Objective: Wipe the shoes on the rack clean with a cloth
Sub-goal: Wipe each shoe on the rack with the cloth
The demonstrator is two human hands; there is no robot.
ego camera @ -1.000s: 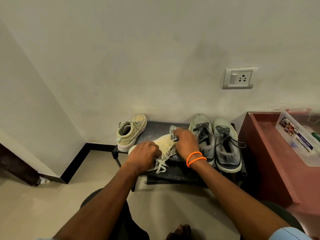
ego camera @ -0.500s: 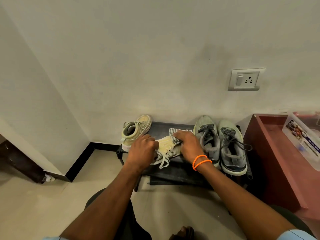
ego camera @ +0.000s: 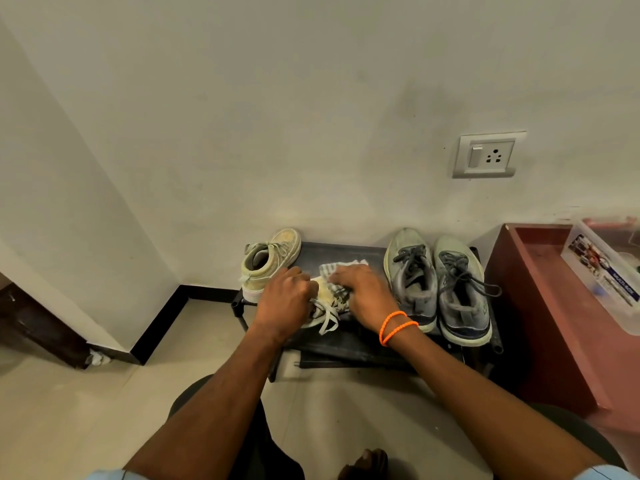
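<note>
A low black shoe rack (ego camera: 367, 344) stands against the wall. On its middle lies a cream sneaker (ego camera: 323, 292) with loose white laces, mostly hidden under both hands. My left hand (ego camera: 285, 299) grips the sneaker from the left side. My right hand (ego camera: 363, 294), with orange bands at the wrist, presses a grey-and-white striped cloth (ego camera: 341, 266) onto the sneaker's top; how its fingers hold the cloth is hidden. The matching cream sneaker (ego camera: 268, 261) stands at the rack's left end. Two grey running shoes (ego camera: 412, 275) (ego camera: 462, 296) sit side by side at the right.
A reddish-brown cabinet (ego camera: 550, 306) stands right of the rack, with a clear plastic box (ego camera: 602, 271) on top. A wall socket (ego camera: 485, 155) is above the grey shoes. The room corner and black skirting (ego camera: 162, 323) lie to the left. My legs are at the bottom.
My right hand with the cloth has slid back along the cream sneaker toward the laces, and more of the cloth now shows beyond my fingers. My left hand keeps its grip.
</note>
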